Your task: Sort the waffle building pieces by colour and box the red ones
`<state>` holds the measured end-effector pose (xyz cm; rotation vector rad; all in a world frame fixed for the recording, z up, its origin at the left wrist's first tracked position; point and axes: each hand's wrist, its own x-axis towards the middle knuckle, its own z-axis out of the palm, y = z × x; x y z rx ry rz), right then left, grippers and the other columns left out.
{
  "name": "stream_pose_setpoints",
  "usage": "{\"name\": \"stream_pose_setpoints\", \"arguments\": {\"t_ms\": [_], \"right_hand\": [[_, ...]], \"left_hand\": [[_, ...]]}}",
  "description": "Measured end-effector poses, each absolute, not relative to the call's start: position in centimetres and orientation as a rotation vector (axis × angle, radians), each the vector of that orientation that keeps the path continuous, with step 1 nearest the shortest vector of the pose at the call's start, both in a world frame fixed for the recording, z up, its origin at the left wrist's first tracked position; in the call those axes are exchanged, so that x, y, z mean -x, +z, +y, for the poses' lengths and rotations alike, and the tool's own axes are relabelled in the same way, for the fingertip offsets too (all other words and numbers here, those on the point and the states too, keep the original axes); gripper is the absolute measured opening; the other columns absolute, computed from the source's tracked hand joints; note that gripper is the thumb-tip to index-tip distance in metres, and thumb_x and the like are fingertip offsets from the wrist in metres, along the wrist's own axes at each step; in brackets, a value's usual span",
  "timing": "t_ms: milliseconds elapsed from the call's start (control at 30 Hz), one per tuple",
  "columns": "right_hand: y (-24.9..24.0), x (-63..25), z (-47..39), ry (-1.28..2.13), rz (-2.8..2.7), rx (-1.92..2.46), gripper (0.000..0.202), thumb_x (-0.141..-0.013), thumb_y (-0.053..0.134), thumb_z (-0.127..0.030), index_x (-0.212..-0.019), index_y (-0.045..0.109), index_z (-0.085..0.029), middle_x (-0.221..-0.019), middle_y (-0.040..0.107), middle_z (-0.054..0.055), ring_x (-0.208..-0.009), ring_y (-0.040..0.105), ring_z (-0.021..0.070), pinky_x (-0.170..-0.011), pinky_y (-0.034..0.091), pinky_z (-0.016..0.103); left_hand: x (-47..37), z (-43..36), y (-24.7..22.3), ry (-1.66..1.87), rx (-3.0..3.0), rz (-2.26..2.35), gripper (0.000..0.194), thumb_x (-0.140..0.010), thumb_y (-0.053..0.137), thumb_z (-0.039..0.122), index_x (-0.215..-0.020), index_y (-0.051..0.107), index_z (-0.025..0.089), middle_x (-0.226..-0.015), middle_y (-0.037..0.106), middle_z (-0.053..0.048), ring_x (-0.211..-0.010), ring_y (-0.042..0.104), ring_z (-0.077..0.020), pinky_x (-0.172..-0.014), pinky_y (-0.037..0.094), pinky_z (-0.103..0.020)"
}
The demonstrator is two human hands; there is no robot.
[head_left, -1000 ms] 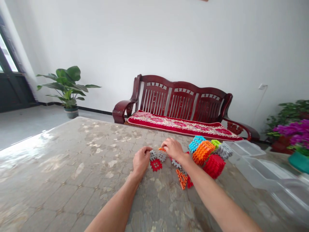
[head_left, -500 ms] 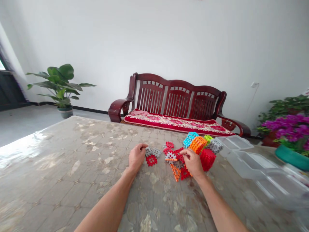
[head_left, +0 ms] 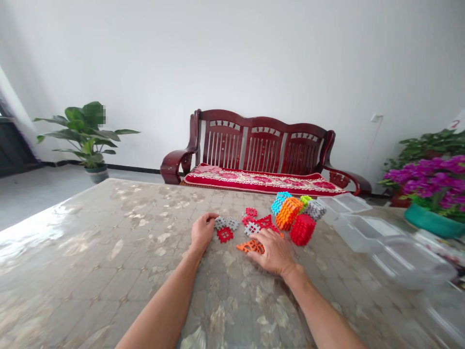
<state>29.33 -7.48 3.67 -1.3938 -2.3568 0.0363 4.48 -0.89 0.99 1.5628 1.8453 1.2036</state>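
My left hand (head_left: 204, 230) rests on the table, its fingers pinched at the edge of a grey lattice piece (head_left: 220, 223). Another grey piece (head_left: 232, 223) and a red square piece (head_left: 224, 235) lie beside it. My right hand (head_left: 272, 250) is spread palm down over loose pieces, thumb and fingers apart around an orange triangular piece (head_left: 250, 246). Just beyond its fingers are a grey square piece (head_left: 252, 229) and red pieces (head_left: 267, 223). What lies under the palm is hidden.
Stacks of orange (head_left: 288, 213), blue (head_left: 280, 201), red (head_left: 302, 230) and grey (head_left: 315, 210) pieces stand right of centre. Clear plastic boxes (head_left: 359, 232) and a teal flower pot (head_left: 434, 220) are at the right. A wooden bench (head_left: 265, 145) stands beyond the table (head_left: 90, 252).
My right hand has moved left and nearer, opening from a pinch to a spread over the pieces. The orange triangle has shifted left. My left hand stays by the grey piece.
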Motion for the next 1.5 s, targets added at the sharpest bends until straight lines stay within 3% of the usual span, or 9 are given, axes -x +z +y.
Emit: {"name": "stream_pose_setpoints", "arguments": {"t_ms": [133,367,900,1267,1500], "right_hand": [[3.8,-29.3,-7.6,0.04,-2.461,1.422,0.041,-0.075,0.069,-0.047,-0.11,0.066,-0.027,-0.102,0.063,0.004,-0.098,0.053,0.0227,-0.088,0.04,0.034],[3.2,-29.0,-7.6,0.003,-2.432,1.39,0.023,-0.087,0.059,-0.039,-0.105,0.067,-0.027,-0.099,0.063,0.004,-0.097,0.055,0.0199,-0.085,0.041,0.03],[1.9,-29.1,-6.9,-0.074,-2.318,1.461,0.01,-0.087,0.06,-0.031,-0.087,0.065,-0.023,-0.095,0.061,0.003,-0.094,0.056,0.0189,-0.083,0.042,0.029],[2.0,-28.8,-6.6,-0.183,-2.267,1.42,0.011,-0.086,0.063,-0.023,-0.075,0.063,-0.021,-0.085,0.061,0.002,-0.086,0.056,0.0195,-0.077,0.042,0.03],[4.6,-30.6,-6.3,-0.316,-2.065,1.361,0.013,-0.09,0.056,-0.028,-0.083,0.066,-0.022,-0.086,0.062,0.003,-0.084,0.057,0.0172,-0.079,0.041,0.029]], "left_hand": [[-4.3,-0.9,0.7,1.234,-1.549,1.833,0.03,-0.08,0.046,0.02,-0.096,0.071,0.02,-0.092,0.074,-0.001,-0.087,0.066,-0.0165,-0.082,0.048,-0.025],[-4.1,-0.4,0.1,1.183,-1.592,1.825,0.03,-0.079,0.049,0.017,-0.099,0.07,0.018,-0.097,0.074,-0.003,-0.089,0.066,-0.0158,-0.082,0.049,-0.025],[-4.2,-1.6,0.3,1.131,-1.708,1.816,0.031,-0.077,0.051,0.012,-0.099,0.071,0.02,-0.104,0.072,-0.002,-0.095,0.064,-0.0158,-0.093,0.046,-0.027],[-4.1,-2.1,0.4,1.134,-1.741,1.828,0.03,-0.077,0.048,0.012,-0.095,0.071,0.02,-0.1,0.072,-0.002,-0.095,0.064,-0.0156,-0.09,0.047,-0.026],[-3.9,-1.9,0.1,1.128,-1.813,1.818,0.03,-0.076,0.048,0.013,-0.094,0.071,0.02,-0.099,0.071,-0.003,-0.096,0.064,-0.0172,-0.092,0.047,-0.028]]}}
